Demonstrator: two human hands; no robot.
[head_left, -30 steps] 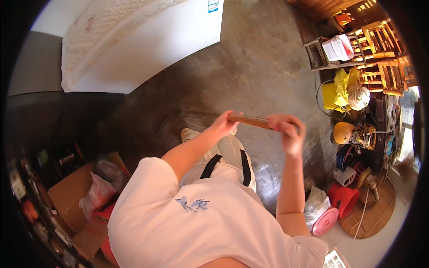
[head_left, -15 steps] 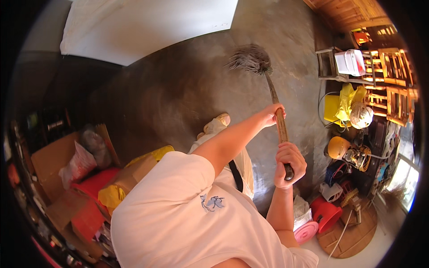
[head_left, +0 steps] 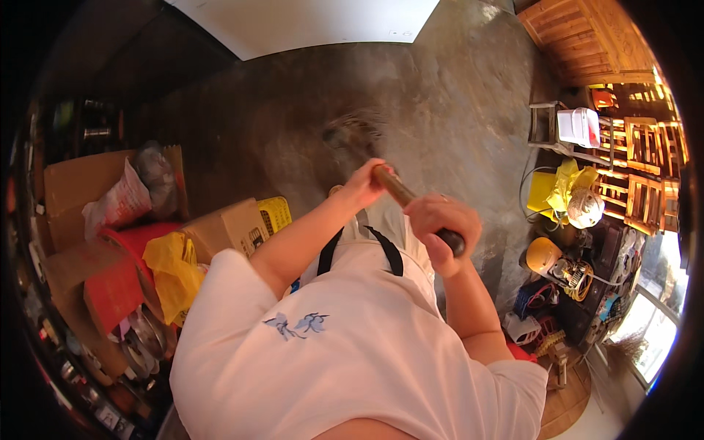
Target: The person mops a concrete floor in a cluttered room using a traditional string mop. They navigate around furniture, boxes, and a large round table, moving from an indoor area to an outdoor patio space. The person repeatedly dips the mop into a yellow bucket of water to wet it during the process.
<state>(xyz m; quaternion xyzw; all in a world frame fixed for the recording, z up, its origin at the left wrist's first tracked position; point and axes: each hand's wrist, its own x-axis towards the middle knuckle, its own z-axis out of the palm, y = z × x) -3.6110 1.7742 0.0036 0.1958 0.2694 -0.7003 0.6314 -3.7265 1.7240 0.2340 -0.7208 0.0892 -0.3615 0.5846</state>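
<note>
Tool: long wooden-handled mop with grey strands (head_left: 394, 185), held in front of the body; strands blurred, floor contact cannot be confirmed.
Left hand (head_left: 367, 182): fingers curled around the handle, on the stretch nearer the strands.
Right hand (head_left: 445, 224): fingers wrapped around the handle, beside its black rounded end (head_left: 450, 243).
Floor: smooth, dark grey surface (head_left: 469, 110).
Left side: brown cardboard box (head_left: 224, 229) beside yellow plastic basket (head_left: 276, 213).
</note>
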